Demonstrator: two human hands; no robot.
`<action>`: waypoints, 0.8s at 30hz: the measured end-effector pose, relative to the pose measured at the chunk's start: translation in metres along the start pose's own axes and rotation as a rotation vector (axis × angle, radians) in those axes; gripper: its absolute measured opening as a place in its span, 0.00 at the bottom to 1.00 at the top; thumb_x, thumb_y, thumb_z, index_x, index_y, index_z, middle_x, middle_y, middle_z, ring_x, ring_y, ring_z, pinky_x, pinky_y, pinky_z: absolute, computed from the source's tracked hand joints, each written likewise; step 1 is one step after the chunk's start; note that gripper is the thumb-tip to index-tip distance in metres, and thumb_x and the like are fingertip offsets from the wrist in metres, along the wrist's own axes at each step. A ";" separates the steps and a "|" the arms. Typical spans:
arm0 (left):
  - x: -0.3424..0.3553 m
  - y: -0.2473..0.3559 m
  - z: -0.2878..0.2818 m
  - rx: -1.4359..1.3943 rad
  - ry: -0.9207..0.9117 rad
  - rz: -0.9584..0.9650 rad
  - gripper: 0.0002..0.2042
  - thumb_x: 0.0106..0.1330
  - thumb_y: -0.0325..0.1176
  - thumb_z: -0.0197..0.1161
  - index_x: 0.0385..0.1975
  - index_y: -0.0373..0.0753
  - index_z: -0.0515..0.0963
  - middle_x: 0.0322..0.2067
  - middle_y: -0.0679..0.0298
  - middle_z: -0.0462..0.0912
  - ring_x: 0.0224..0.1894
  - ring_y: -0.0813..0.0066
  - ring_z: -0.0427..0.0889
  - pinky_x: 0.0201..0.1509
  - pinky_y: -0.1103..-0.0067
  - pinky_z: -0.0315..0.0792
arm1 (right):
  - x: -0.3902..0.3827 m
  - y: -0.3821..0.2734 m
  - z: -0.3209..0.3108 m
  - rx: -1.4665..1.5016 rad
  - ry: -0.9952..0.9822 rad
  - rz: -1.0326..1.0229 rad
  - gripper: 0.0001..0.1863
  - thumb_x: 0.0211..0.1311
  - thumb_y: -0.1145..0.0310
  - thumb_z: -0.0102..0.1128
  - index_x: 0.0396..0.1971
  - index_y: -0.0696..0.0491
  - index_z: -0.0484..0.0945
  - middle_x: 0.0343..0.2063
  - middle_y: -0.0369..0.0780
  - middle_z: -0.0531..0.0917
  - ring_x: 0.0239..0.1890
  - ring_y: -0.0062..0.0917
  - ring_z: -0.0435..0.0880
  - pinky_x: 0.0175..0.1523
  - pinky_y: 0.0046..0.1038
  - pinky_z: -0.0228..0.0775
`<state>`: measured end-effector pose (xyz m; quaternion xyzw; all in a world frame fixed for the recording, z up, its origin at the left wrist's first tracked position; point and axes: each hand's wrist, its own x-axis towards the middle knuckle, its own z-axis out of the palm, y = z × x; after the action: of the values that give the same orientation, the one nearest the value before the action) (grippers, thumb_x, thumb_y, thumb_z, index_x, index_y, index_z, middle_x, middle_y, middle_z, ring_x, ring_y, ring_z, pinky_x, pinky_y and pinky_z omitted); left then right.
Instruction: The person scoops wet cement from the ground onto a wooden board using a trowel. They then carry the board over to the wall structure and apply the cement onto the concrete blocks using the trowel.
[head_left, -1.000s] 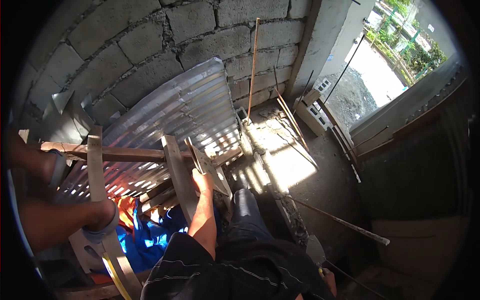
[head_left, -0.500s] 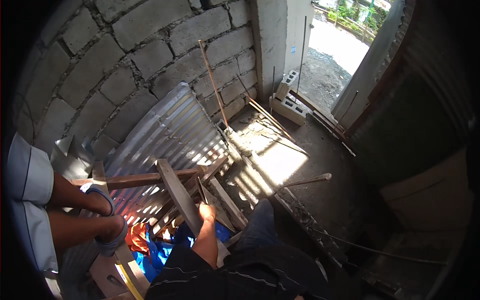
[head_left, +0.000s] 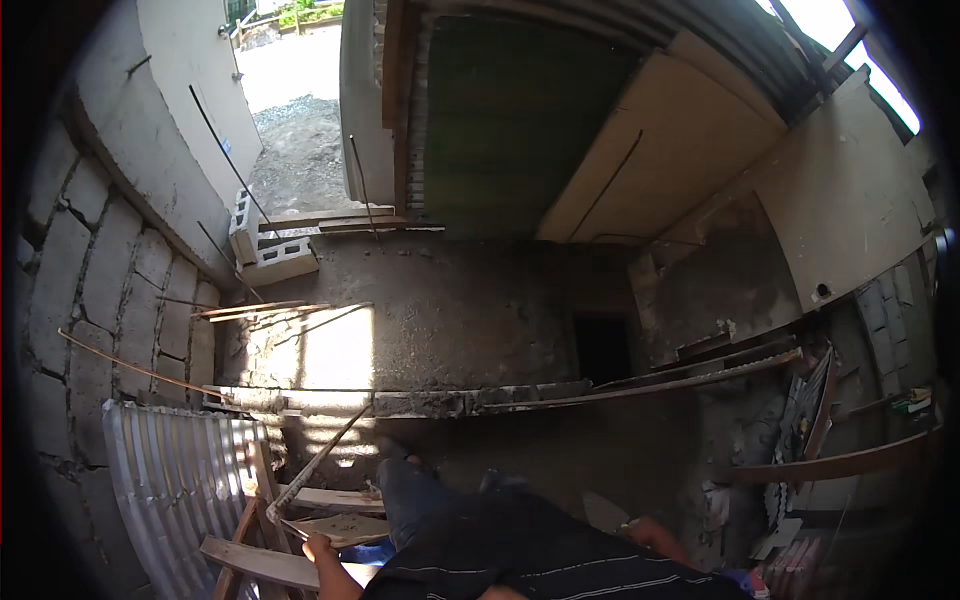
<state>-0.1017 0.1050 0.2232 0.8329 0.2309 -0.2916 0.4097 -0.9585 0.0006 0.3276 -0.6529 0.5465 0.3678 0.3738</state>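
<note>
Board (head_left: 345,528) lies low at the left side of the body, just ahead and to the right of the left hand (head_left: 320,553), so this hand is clearly the nearer one. Its long axis runs mostly from left to right, across the person's front, with the left end at the fingers and the right end close to the trouser leg (head_left: 412,495). The left hand has its fingers curled at this end, but whether they truly grip the wood, I cannot tell. The right hand (head_left: 657,538) is well apart, on the other side of the body, beside a grey blade (head_left: 605,512); its fingers are too small and dark, so I cannot tell if it holds the blade. Ahead of the board a slat (head_left: 332,498) lies nearly parallel, a stick (head_left: 325,455) slants down toward its left end, and behind it some blue cloth (head_left: 372,552) shows.
</note>
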 end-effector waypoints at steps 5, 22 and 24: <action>-0.092 -0.014 0.015 0.041 -0.042 0.113 0.11 0.55 0.36 0.64 0.32 0.35 0.81 0.25 0.59 0.80 0.31 0.68 0.82 0.32 0.73 0.75 | 0.030 0.070 -0.008 -0.045 -0.171 0.077 0.20 0.60 0.54 0.54 0.45 0.50 0.83 0.44 0.45 0.85 0.45 0.39 0.85 0.49 0.37 0.75; -0.397 -0.041 0.149 1.004 -0.855 0.826 0.08 0.54 0.29 0.63 0.29 0.30 0.81 0.26 0.55 0.82 0.28 0.68 0.82 0.32 0.73 0.74 | -0.126 0.208 0.191 1.060 0.431 0.733 0.22 0.54 0.52 0.65 0.34 0.59 0.84 0.33 0.51 0.85 0.40 0.46 0.85 0.44 0.40 0.75; -0.374 -0.042 0.149 1.120 -1.025 0.931 0.08 0.54 0.28 0.63 0.29 0.29 0.81 0.26 0.55 0.82 0.28 0.68 0.82 0.32 0.73 0.74 | -0.142 0.194 0.239 1.072 0.465 0.776 0.22 0.54 0.52 0.65 0.34 0.59 0.84 0.35 0.52 0.85 0.41 0.47 0.84 0.43 0.40 0.75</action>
<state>-0.4432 -0.0480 0.3788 0.6877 -0.5191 -0.5024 0.0722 -1.1865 0.2520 0.3294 -0.1981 0.9119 0.0054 0.3595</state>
